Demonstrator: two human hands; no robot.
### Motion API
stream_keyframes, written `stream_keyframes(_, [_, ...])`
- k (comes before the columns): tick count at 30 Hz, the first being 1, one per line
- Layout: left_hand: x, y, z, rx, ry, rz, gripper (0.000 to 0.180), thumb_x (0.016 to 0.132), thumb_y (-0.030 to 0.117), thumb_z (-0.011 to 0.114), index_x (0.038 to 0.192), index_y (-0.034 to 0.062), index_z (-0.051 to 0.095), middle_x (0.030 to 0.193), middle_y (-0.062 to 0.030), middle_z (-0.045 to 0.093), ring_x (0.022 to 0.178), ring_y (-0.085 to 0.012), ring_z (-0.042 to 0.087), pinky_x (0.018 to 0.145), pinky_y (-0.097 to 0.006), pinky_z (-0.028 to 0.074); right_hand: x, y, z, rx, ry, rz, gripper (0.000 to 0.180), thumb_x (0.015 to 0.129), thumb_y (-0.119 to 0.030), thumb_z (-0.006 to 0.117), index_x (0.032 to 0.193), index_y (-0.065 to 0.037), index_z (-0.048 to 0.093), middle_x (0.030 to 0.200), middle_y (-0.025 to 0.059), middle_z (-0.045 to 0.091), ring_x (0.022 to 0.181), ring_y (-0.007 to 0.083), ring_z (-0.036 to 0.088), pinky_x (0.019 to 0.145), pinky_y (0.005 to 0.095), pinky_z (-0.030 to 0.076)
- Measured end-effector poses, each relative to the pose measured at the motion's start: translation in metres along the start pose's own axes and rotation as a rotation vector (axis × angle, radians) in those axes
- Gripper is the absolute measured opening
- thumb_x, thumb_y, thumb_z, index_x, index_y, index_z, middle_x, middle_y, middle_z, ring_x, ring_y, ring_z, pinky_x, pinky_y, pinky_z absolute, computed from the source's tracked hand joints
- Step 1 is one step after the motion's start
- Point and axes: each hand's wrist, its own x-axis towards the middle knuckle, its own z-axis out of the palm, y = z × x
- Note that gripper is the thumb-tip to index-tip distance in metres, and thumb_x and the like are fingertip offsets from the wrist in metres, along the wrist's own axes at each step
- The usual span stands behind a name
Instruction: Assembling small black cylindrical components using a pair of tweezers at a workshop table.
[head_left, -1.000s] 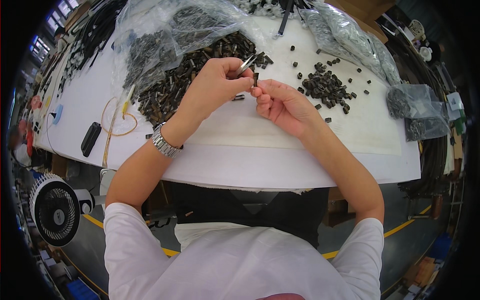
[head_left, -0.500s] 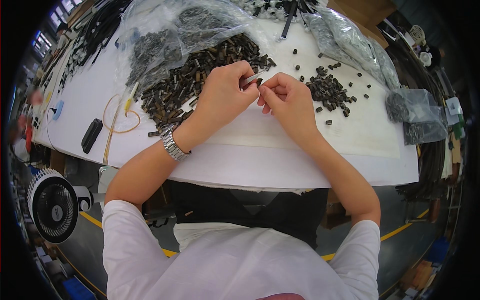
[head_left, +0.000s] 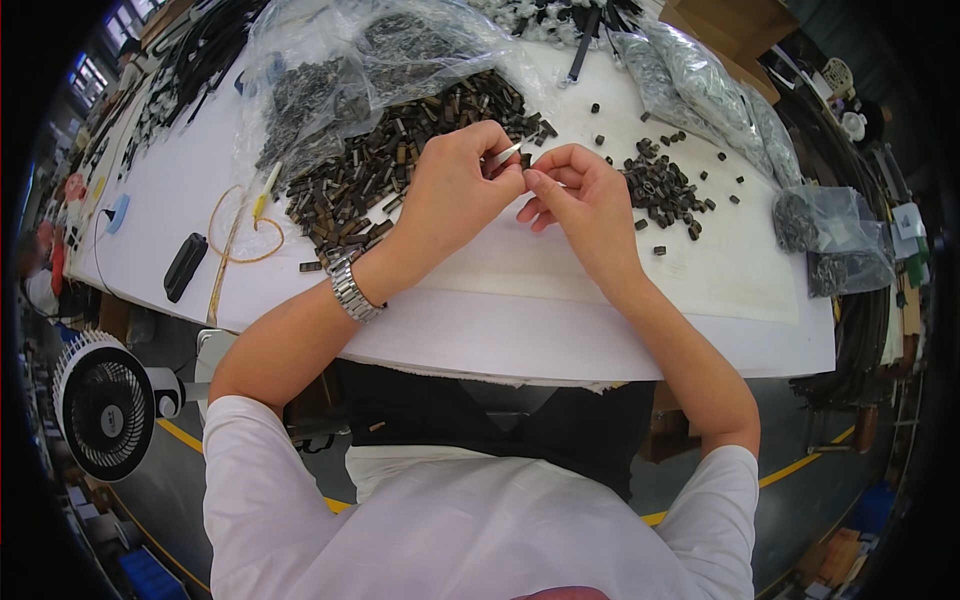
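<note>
My left hand (head_left: 460, 175), with a metal-band watch on its wrist, is closed round a slim silver pointed tool (head_left: 507, 154) whose tip sticks out past the fingers. Its thumb side meets my right hand (head_left: 585, 200). A small dark piece (head_left: 527, 160) shows at the fingertips where both hands come together; my right thumb and forefinger are pinched at it, the other fingers loosely curled. Beyond my left hand spreads a heap of small dark oblong pieces (head_left: 350, 185). To the right of my right hand lies a smaller pile of short dark ring-like pieces (head_left: 660, 190).
Clear plastic bags of dark parts (head_left: 320, 100) lie behind the heap; more filled bags (head_left: 700, 85) sit at the far right. On the left of the white table (head_left: 480, 335) are a black case (head_left: 185, 268) and a yellow-handled tool (head_left: 266, 192). A fan (head_left: 105, 405) stands at lower left.
Both hands stay together in nearly the same spot. The right fingers have opened out slightly, and the silver tool's tip points a little more upward.
</note>
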Motion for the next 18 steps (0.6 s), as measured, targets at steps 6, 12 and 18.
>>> stream_keyframes(6, [-0.001,-0.003,-0.002,-0.003,-0.027,0.015,0.020,0.088,0.014,0.074,0.082,-0.0006,0.063,0.066,-0.0035,0.058,0.060,-0.0108,0.051,0.056,-0.030,0.041,0.005,0.009,-0.007,0.137,-0.073,0.029,0.013,0.102,-0.009,0.069,0.107,0.002,0.064,0.096,0.0102,0.076,0.078,0.0147,0.074,0.064,0.0261,0.057])
stream_keyframes(12, [0.004,0.006,-0.015,-0.143,-0.160,-0.048,0.020,0.090,0.016,0.073,0.086,-0.0017,0.065,0.068,-0.0016,0.058,0.063,-0.0075,0.048,0.057,-0.028,0.040,0.009,0.013,-0.024,0.379,-0.226,0.150,0.017,0.103,-0.016,0.070,0.110,-0.003,0.064,0.101,0.0080,0.074,0.086,0.0132,0.071,0.072,0.0266,0.057])
stream_keyframes(18, [0.002,-0.001,-0.017,-0.127,-0.169,-0.099,0.019,0.087,0.015,0.073,0.086,-0.0023,0.066,0.067,-0.0052,0.059,0.062,-0.0107,0.051,0.058,-0.030,0.042,0.006,0.004,-0.017,0.254,-0.280,0.063,0.016,0.104,-0.016,0.068,0.111,-0.002,0.063,0.097,0.0057,0.071,0.083,0.0132,0.071,0.073,0.0271,0.057])
